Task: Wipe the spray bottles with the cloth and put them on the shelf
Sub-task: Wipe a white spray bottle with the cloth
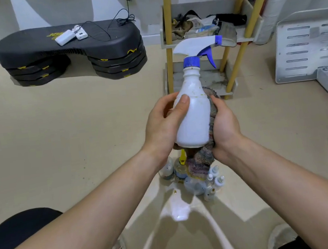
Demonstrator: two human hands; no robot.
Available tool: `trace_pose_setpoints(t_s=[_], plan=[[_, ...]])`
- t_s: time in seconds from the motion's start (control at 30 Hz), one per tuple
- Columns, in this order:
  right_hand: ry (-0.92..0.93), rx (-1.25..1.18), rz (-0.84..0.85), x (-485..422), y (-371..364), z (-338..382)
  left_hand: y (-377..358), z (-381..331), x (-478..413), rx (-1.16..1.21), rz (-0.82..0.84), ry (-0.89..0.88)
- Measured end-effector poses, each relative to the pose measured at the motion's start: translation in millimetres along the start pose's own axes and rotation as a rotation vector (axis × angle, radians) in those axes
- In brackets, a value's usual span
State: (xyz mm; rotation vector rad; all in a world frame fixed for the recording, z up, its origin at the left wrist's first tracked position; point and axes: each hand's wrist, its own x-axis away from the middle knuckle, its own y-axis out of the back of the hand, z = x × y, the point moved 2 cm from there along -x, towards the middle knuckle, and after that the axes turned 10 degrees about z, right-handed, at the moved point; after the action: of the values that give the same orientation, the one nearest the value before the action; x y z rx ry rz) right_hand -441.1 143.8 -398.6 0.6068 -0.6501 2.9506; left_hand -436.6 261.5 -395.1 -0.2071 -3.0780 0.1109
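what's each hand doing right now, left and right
Left hand: grips the white spray bottle by its body.
Right hand: holds the cloth against the bottle's side.

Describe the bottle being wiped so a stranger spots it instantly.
Before the grey shelf with yellow posts, the left hand grips a white plastic spray bottle while the right hand holds a mottled cloth against it. Unlike the small floor bottles, it has a blue trigger.

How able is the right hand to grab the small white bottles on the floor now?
Probably not yet: the right hand holds the mottled grey-purple cloth against the white plastic spray bottle with blue trigger; the small white bottles stand just below.
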Motion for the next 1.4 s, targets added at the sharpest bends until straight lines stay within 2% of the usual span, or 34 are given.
trace_pose_setpoints(t_s=[0.1,0.2,0.37,0.47,0.53,0.6,0.67,0.73,0.8,1.0,1.13,1.2,1.33,1.4], plan=[[0.043,0.021,0.066,3,-6,-6,-4,8,3,0.056,-0.056,0.066],[0.189,0.239,0.086,3,-12,-2,-5,11,7,0.108,-0.067,0.151],[0.584,0.725,0.211,4,-9,-11,-1,6,4,-0.111,-0.156,0.076],[0.84,0.866,0.32,19,-8,-20,5,10,2,-0.058,-0.163,0.163],[0.898,0.926,0.353,22,-9,-21,6,10,2,-0.046,-0.165,0.192],[0.815,0.881,0.33,17,-9,-17,5,9,3,-0.065,-0.176,0.176],[0.588,0.763,0.242,11,-12,-6,1,9,8,-0.168,-0.167,0.117],[0.386,0.585,0.19,6,-11,5,-4,12,16,-0.317,-0.102,0.064],[0.265,0.404,0.189,5,-6,12,-8,15,22,-0.404,0.002,0.046],[0.23,0.13,0.252,3,-1,17,-6,20,19,-0.625,0.213,0.008],[0.237,0.231,0.215,1,1,12,-7,20,21,-0.767,0.292,0.005],[0.234,0.246,0.205,1,2,10,-6,18,19,-0.712,0.32,0.043],[0.19,0.092,0.288,0,7,16,3,10,10,-0.5,0.303,0.122],[0.161,0.01,0.341,2,7,21,7,5,8,-0.35,0.345,0.162]])
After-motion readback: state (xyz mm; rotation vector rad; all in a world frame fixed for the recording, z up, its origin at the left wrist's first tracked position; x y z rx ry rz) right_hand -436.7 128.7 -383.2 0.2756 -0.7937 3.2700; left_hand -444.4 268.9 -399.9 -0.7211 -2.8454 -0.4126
